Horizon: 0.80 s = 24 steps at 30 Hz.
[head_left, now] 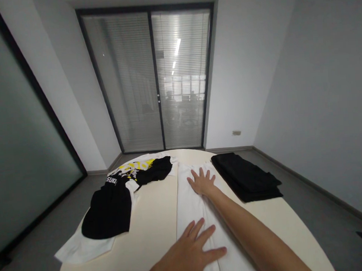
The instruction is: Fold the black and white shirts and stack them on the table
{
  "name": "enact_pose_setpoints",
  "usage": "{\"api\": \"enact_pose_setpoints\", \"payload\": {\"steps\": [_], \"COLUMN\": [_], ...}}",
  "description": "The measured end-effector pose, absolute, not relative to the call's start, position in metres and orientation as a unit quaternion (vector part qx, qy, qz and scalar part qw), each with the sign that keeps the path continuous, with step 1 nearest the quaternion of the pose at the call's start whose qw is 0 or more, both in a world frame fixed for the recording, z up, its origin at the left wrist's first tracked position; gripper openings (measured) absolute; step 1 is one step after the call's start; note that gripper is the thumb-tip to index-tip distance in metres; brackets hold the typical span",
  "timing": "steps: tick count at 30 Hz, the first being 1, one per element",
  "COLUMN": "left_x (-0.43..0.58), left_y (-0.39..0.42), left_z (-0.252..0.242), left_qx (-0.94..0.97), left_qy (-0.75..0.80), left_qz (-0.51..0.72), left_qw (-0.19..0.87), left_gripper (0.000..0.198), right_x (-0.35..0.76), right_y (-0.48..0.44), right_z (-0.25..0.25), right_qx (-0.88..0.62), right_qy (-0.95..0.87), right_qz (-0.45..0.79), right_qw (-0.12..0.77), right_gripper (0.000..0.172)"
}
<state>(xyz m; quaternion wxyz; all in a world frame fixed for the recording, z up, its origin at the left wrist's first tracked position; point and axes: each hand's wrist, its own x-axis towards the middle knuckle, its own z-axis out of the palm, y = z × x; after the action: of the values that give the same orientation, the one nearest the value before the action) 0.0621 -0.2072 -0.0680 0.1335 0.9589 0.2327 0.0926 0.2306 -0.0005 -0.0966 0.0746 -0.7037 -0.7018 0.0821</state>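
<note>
A long white folded garment, which looks like a pair of trousers (188,193), lies lengthwise down the middle of the table, its near end cut off by the bottom of the view. My right hand (202,181) rests flat on its far part with the fingers spread. Closer to me, my left hand (193,250) is over the near part of the white cloth, palm down and fingers apart. Neither hand grips anything. Whether the left palm presses on the cloth I cannot tell. My right forearm covers some of the garment's right side.
A round-edged cream table (156,220) carries everything. Along its left edge lie black, white and yellow printed clothes (111,206), partly over the rim. At the right sits a folded black cloth stack (246,176). Behind stands a glazed partition with blinds (182,110).
</note>
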Motion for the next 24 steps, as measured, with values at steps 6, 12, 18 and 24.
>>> {"api": "enact_pose_setpoints", "payload": {"steps": [6, 12, 18, 24], "left_x": [0.060, 0.071, 0.085, 0.074], "left_y": [-0.206, -0.200, -0.194, -0.190], "left_z": [-0.071, -0.100, -0.128, -0.124], "left_qx": [0.956, 0.958, 0.939, 0.938], "left_qy": [0.264, 0.232, 0.253, 0.235], "left_qz": [0.110, 0.151, 0.201, 0.202], "left_qw": [0.065, -0.072, -0.119, -0.156], "left_gripper": [0.070, 0.047, 0.048, 0.046], "right_x": [0.234, 0.239, 0.239, 0.256], "right_y": [0.032, 0.067, 0.097, 0.111], "right_z": [-0.100, -0.097, -0.098, -0.089], "right_qx": [-0.719, -0.720, -0.716, -0.655], "right_qy": [-0.685, -0.684, -0.685, -0.706], "right_qz": [0.093, 0.094, 0.101, 0.156], "right_qw": [0.074, 0.071, 0.089, 0.218], "right_gripper": [0.076, 0.076, 0.077, 0.069]}}
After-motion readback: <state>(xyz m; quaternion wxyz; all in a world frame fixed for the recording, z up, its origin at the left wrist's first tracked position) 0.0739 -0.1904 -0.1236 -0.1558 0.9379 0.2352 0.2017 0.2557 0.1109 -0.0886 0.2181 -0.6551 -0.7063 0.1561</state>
